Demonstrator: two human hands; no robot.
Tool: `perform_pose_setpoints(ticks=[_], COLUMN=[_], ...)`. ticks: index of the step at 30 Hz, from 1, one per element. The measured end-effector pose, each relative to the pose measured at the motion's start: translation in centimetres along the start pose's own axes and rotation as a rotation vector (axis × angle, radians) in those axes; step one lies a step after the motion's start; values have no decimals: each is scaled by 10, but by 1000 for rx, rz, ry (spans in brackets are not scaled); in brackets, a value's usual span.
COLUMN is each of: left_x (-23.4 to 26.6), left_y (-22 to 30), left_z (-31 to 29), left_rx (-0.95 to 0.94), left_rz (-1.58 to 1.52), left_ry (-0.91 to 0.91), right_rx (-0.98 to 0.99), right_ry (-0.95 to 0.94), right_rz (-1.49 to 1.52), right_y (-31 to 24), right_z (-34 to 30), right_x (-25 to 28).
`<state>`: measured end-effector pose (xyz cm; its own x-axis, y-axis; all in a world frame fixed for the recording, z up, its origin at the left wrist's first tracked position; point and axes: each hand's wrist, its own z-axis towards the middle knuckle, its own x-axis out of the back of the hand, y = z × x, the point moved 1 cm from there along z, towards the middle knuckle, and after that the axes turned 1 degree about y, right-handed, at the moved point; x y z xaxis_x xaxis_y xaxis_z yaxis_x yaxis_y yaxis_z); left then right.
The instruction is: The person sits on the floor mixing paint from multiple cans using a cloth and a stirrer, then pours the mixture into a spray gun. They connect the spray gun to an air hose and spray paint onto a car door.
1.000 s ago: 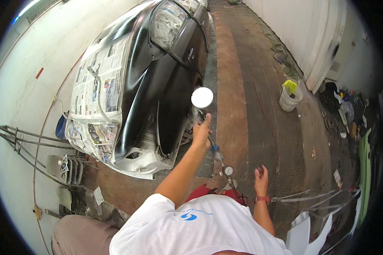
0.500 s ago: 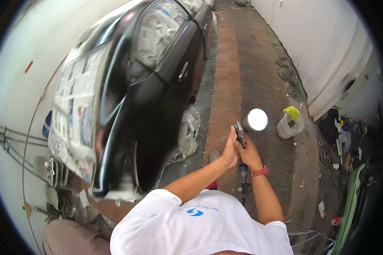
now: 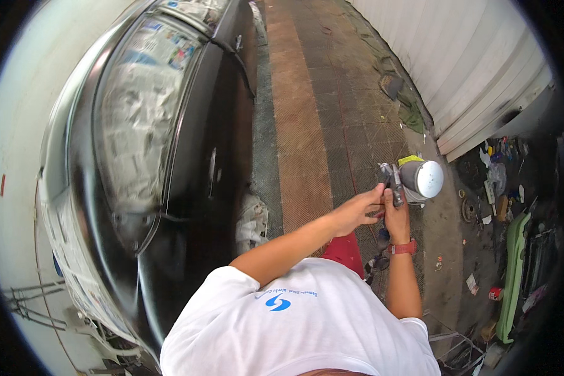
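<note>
My right hand (image 3: 396,220), with a red watch on its wrist, is wrapped round the grip of a metal spray gun (image 3: 395,183). The gun's paint cup (image 3: 427,180), with a pale round top, sticks out to the right. Beside the grip is my left hand (image 3: 359,212), its fingers spread and their tips close to the gun's left side; whether they touch it is hard to see. To my left stands a glossy black car (image 3: 197,182), its window covered with masking newspaper (image 3: 141,106).
A bucket partly hidden behind the cup has a yellow-green cloth (image 3: 410,159) at its rim. A thin red hose (image 3: 343,119) runs along the floor mats. On the right are a white corrugated wall (image 3: 464,62), a light green panel (image 3: 515,269) and scattered clutter.
My body and view have turned and moved forward along the car. The spray gun has swung to the right, and my left hand has loosened from it, its fingers spreading.
</note>
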<state>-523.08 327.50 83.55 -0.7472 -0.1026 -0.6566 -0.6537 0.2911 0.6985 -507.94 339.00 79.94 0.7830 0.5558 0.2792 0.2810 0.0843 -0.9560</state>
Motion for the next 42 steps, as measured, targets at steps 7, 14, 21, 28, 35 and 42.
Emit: perform_pose_setpoints(ticks=[7,14,21,28,35,42], left_x=[230,298,314,426,501,581], left_y=[53,102,268,430,558,642], left_z=[65,113,303,445,530,639], left_rx=[102,320,-106,-353,-269,-302], left_rz=[769,520,522,313,354,384], left_ry=[554,741,374,174,274,472], right_rx=[-104,23,148,73,61,-41], right_ry=[-83,-134,-332,-424,-409,-454], right_rz=[137,147,125,134,59,60], right_y=[31,-3,-75,-141,-203,-210], right_z=[201,407,594,797,959,1125], right_x=[29,-3,-93,-194,-241,-281])
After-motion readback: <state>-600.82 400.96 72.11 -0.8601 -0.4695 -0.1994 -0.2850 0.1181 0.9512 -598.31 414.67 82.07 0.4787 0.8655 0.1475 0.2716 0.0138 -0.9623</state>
